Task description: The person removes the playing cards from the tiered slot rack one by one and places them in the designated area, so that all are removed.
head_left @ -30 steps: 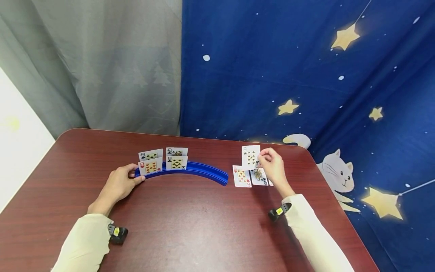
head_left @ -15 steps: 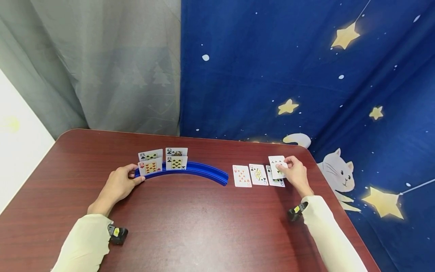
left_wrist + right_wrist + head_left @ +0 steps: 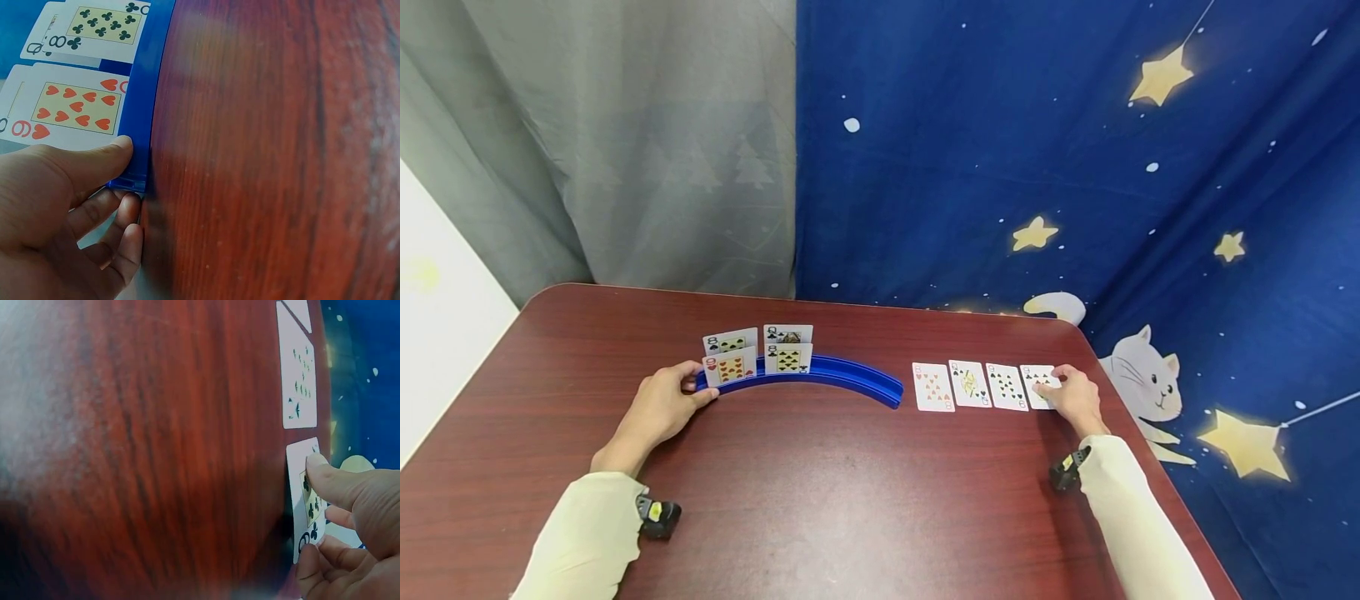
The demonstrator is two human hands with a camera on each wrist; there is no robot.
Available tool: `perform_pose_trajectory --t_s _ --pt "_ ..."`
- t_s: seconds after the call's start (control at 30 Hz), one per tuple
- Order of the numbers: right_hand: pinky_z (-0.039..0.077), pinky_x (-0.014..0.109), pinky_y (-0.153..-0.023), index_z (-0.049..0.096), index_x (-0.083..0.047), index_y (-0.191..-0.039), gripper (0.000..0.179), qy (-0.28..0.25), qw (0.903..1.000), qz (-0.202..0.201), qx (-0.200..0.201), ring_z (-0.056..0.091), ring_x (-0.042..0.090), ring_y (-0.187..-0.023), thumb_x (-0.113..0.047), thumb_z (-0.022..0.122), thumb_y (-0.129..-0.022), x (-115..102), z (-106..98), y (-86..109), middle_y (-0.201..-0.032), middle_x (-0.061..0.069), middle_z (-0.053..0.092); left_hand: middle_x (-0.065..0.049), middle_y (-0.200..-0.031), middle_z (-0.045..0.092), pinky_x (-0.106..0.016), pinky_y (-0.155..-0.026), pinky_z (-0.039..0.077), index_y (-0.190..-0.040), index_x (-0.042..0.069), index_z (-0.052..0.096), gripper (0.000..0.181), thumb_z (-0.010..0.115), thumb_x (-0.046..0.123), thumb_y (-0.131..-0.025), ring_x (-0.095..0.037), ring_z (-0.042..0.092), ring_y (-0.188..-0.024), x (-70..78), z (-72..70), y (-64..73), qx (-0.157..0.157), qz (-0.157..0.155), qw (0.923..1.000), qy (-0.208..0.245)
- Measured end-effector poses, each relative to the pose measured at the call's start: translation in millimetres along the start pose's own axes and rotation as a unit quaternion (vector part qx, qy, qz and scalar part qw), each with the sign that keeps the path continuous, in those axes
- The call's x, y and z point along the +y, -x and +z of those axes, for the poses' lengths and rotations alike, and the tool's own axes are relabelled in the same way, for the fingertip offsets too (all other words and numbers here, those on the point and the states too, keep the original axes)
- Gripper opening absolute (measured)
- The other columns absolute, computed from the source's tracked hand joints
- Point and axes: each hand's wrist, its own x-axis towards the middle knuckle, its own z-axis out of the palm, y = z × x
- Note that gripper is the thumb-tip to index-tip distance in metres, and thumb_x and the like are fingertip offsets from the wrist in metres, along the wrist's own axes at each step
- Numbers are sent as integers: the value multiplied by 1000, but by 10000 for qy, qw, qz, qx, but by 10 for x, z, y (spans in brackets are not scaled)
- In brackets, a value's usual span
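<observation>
My left hand (image 3: 661, 408) grips the left end of a curved blue card holder (image 3: 857, 379), thumb along its front wall in the left wrist view. A nine of hearts (image 3: 75, 106) and an eight of clubs (image 3: 100, 28) stand in its front, with more cards upright behind them, among them a queen (image 3: 788, 333). At the far right of a row of cards, my right hand (image 3: 1077, 400) pinches a clubs playing card (image 3: 300, 506), thumb on its face and fingers at its edge. The card is tilted slightly in the right wrist view.
Left of that card, a hearts card (image 3: 933, 387), a face card (image 3: 970, 384) and a black-suited card (image 3: 1007, 387) lie face up on the reddish-brown table (image 3: 850, 500). Grey and blue curtains (image 3: 925, 167) hang behind the table's far edge.
My right hand has carried its card rightward and down to the right end of the row, beside the other cards. My left hand stays on the blue card holder.
</observation>
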Motion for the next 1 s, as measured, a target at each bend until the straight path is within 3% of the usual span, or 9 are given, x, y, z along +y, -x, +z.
perform_pose_trajectory --t_s 0.23,0.33,0.47,0.6,0.7,0.83,1.0 --pt "45 59 -89 66 3 -113 39 477 9981 -360 -142 57 46 -103 -27 72 -88 -31 1 -15 -117 30 62 -29 -108 66 -55 -87 48 -124 -11 55 43 68 18 -94 -37 62 -97 5 -5 -1 -15 -28 10000 -13" --pt "45 58 -86 68 2 -109 36 504 9982 -293 -112 58 46 -101 -27 72 -88 -70 -11 12 -115 29 63 -29 -109 66 -55 -87 48 -125 -10 55 44 68 19 -94 -37 62 -98 9 -1 -4 -44 -43 10000 -29" --pt "46 56 -83 69 -1 -111 33 351 9992 -137 138 60 45 -99 -26 71 -89 -208 -9 62 -116 28 64 -29 -108 66 -55 -86 49 -124 -10 56 43 68 18 -94 -37 62 -97 8 -2 -4 -39 -29 10000 -39" --pt "46 56 -85 70 -3 -111 29 16 9969 -554 551 62 43 -101 -23 71 -90 -481 22 126 -114 22 68 -29 -108 66 -55 -86 48 -124 -11 55 43 68 18 -94 -38 62 -97 4 -4 -2 -18 -27 10000 -55" --pt "47 53 -87 71 -2 -109 27 -416 9868 -1358 780 67 38 -97 -18 74 -88 -736 89 181 -105 20 72 -29 -108 66 -56 -86 48 -125 -11 55 43 68 18 -94 -38 62 -97 1 -3 -1 -18 -37 10000 -54" --pt "52 49 -86 72 1 -107 26 -1242 9623 -2318 698 72 33 -88 -8 78 -84 -1112 216 306 -97 19 74 -29 -107 66 -55 -86 48 -124 -10 55 43 68 18 -94 -37 62 -96 1 -1 1 -23 -47 10000 -51" --pt "57 42 -81 72 0 -108 25 -2143 9377 -2733 65 73 30 -89 -5 77 -85 -1560 372 532 -100 18 74 -28 -107 66 -54 -85 49 -123 -10 56 41 68 18 -94 -37 62 -96 4 -3 3 -10 -37 10000 -53"
